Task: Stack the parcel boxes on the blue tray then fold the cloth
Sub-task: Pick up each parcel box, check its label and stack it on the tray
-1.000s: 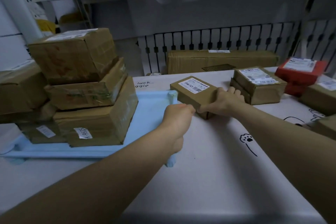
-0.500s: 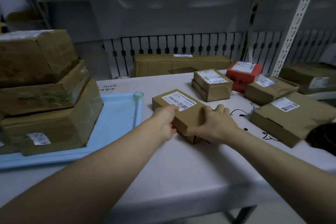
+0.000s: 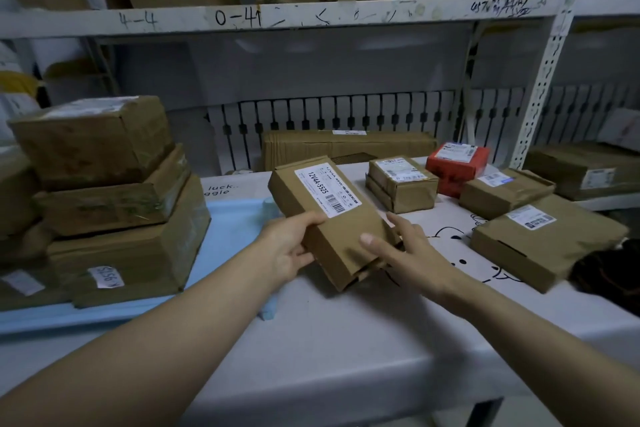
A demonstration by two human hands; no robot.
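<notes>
My left hand (image 3: 287,250) grips the near left edge of a flat brown parcel box (image 3: 329,218), thumb on top by its white label and fingers curled underneath. My right hand (image 3: 398,253) holds the near right corner, thumb laid on the top face and fingers around the side. The box is lifted off the desk (image 3: 346,333) and tilted, its far end higher, and it hangs just right of the blue tray (image 3: 232,236), over that tray's right rim.

On the tray, left of the held box, stand three taped brown boxes (image 3: 110,198) stacked one on another, with the biggest at the bottom. Right of the held box, a printed cloth (image 3: 450,246) with black cartoon drawings covers the desk. On it rest a small brown labelled parcel (image 3: 401,184), a red box (image 3: 457,166) behind that, and two flat brown parcels (image 3: 540,239) further right. Behind the held box, a long corrugated carton (image 3: 346,146) lies at the desk's back edge, under a white metal shelf (image 3: 277,19) marked with handwritten numbers
</notes>
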